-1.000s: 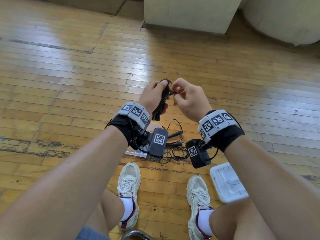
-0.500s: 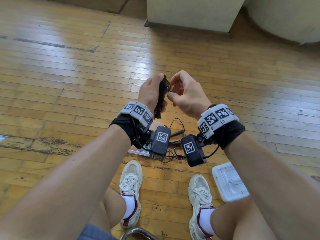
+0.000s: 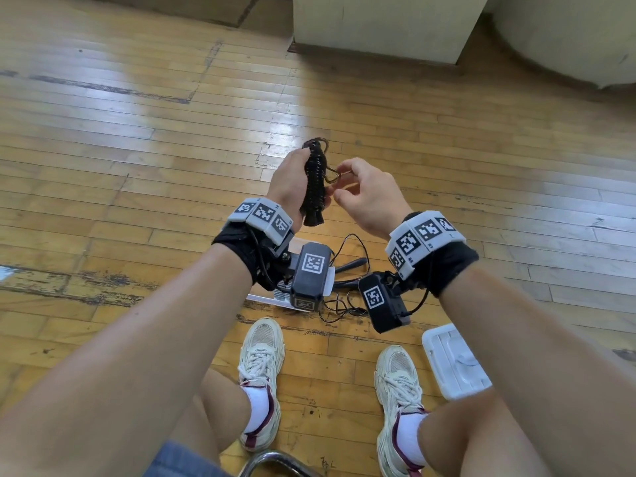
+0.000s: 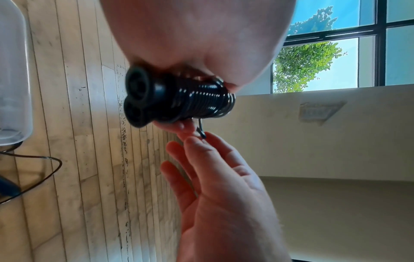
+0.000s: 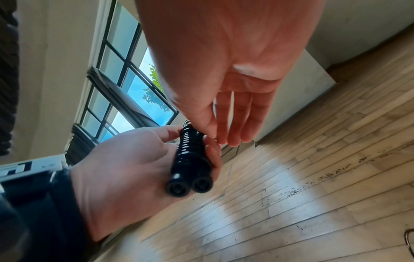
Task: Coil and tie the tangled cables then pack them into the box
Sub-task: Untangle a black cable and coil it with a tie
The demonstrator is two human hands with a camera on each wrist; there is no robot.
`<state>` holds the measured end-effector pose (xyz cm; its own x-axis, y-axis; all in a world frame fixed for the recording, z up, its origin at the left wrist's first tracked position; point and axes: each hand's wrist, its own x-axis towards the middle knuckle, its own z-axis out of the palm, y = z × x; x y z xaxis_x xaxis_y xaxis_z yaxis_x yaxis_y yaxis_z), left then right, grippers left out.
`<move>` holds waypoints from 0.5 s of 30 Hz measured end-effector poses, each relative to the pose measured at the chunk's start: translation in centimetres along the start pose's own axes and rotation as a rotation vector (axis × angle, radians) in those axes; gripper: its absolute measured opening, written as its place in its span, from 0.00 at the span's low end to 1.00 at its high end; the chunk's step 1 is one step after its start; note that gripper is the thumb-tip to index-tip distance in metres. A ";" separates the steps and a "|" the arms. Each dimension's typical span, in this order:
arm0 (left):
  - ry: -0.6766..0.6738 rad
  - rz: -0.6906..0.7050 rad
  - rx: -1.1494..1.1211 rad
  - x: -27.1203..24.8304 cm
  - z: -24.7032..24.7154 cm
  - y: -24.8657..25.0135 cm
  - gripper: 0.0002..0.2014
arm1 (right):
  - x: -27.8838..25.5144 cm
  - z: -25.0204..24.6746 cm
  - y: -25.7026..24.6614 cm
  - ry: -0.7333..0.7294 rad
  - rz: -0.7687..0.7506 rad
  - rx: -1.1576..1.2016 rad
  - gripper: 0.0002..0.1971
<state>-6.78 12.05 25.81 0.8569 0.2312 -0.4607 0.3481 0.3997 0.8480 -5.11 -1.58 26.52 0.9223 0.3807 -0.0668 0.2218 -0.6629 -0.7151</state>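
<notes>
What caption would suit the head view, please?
Left hand grips coiled cable; right hand pinches its loose end.

Left hand (image 3: pixel 289 180) covers most of the coiled black cable (image 3: pixel 315 187) in head view; fingers behind it not visible. Can't tell whether the right hand (image 3: pixel 368 197) actually pinches the thin wire loop (image 3: pixel 332 175) or just touches it: contact is tiny in the head view, motion-blurred in the right wrist view. The cable's two round plug ends (image 5: pixel 189 185) are soft, no connector type readable. White box (image 3: pixel 454 363) partly hidden by the right forearm and knee. The tangled cables on the floor (image 3: pixel 344 301) sit behind both wrist cameras, count unclear. A flat item (image 3: pixel 261 299) under the left wrist camera is unidentifiable. Chrome tube (image 3: pixel 275 464) cut by the bottom edge.
</notes>
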 end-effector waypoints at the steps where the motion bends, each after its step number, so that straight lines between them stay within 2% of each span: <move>1: -0.019 0.001 0.025 0.0 -0.1 0.0 0.13 | 0.1 0.1 0.0 -0.005 0.018 -0.010 0.20; 5: -0.106 0.012 0.101 0.0 -0.9 -0.1 0.12 | 1.0 0.1 0.1 -0.013 0.105 -0.031 0.24; 10: -0.049 0.021 0.216 0.6 -2.3 -0.4 0.17 | 1.6 1.0 -0.3 -0.176 0.173 0.100 0.37; 15: 0.041 0.102 0.372 1.4 -4.2 -1.0 0.18 | 2.1 3.5 -1.5 -0.241 0.160 0.153 0.34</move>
<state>-7.58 15.70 23.21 0.8810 0.2913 -0.3729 0.3824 0.0258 0.9236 -4.58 2.53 25.00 0.8363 0.4333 -0.3360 0.0138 -0.6291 -0.7772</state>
